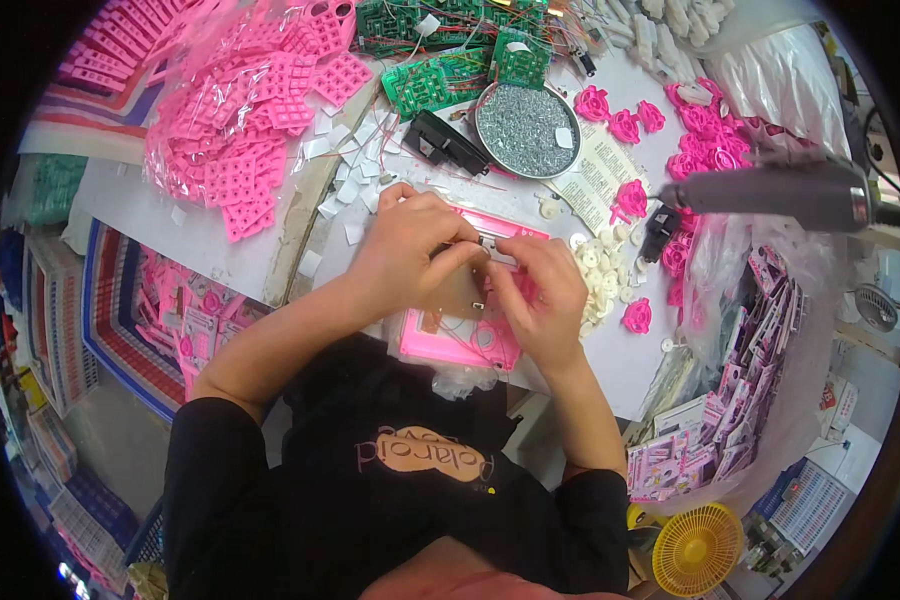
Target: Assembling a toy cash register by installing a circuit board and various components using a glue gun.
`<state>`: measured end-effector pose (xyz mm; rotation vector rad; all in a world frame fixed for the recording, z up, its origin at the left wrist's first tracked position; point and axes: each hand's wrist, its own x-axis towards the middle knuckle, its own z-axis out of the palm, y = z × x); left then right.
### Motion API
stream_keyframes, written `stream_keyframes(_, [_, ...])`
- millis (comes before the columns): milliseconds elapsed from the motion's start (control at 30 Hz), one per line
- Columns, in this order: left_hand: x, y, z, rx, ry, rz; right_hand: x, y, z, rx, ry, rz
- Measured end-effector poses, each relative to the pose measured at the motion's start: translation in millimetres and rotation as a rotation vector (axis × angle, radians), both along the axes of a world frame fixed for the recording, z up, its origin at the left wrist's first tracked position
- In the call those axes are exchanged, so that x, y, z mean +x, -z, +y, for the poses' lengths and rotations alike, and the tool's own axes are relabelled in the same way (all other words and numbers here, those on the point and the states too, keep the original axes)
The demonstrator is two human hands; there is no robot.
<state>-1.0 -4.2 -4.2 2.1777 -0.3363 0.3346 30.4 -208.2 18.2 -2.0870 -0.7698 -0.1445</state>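
Head view: a pink case (435, 348) lies on the table (618, 385) before the person's torso, wires (488, 340) loose inside. Both hands meet at its upper part. The left hand (410, 245) and the right hand (545, 295) each bring thumb and fingertips close together — what they pinch, if anything, I cannot tell. Beyond sits a dish (477, 125) of metal bits (518, 125) — white knobs (598, 280) lie right.
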Motion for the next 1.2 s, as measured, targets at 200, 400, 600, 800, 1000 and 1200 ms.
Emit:
stream_keyframes(200, [1,5,1,0.173,0.141,-0.165,5,-7,-3,-0.036,-0.176,0.017])
stream_keyframes(400, [-3,-7,6,0.160,0.121,-0.134,57,-15,-13,-0.098,-0.043,-0.059])
stream_keyframes(600, [2,4,6,0.064,0.003,-0.049,176,34,26,-0.110,0.279,-0.346])
stream_keyframes(800, [2,-6,10,0.079,0.027,-0.060,311,45,25,-0.212,0.676,-0.296])
stream_keyframes(1000, [-1,-4,17,0.062,0.013,-0.032,375,51,7,-0.405,0.388,-0.188])
stream_keyframes(1200, [2,3,17,0.123,-0.005,-0.098,334,48,0,-0.494,0.568,-0.216])
